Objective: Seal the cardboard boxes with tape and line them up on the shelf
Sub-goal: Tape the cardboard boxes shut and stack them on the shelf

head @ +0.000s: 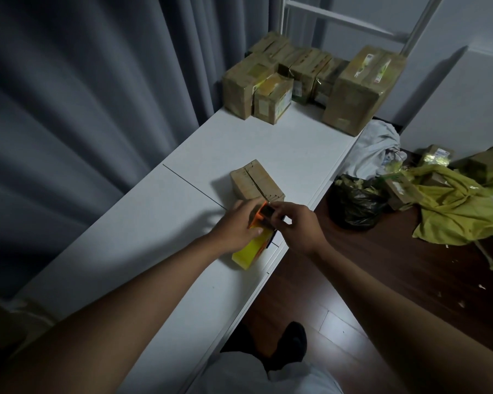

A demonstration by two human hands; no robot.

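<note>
Your left hand point(237, 226) grips the body of the tape dispenser point(256, 240), fingers curled round its orange and yellow frame, while your right hand point(295, 224) pinches at its front end, apparently picking for the tape's free edge, though the tape itself is too small to make out. The unsealed box point(256, 182) sits on the white surface point(154, 223) just beyond your hands, its top seam still showing as a dark gap running toward you. The sealed boxes point(302, 81) are grouped at the far end of the surface, near the white shelf frame point(339, 18). The main risk from here is the tape end: if you pull it free at an angle it may fold back on itself or split, and you lose a length. The box is light and nothing holds it, so dragging tape across it with one hand could slide it toward the near edge, or lay the strip off the seam. The dispenser's cutter sits close to your right fingertips, so mind them. More loose boxes point(402, 189) lie on the floor to your right.
</note>
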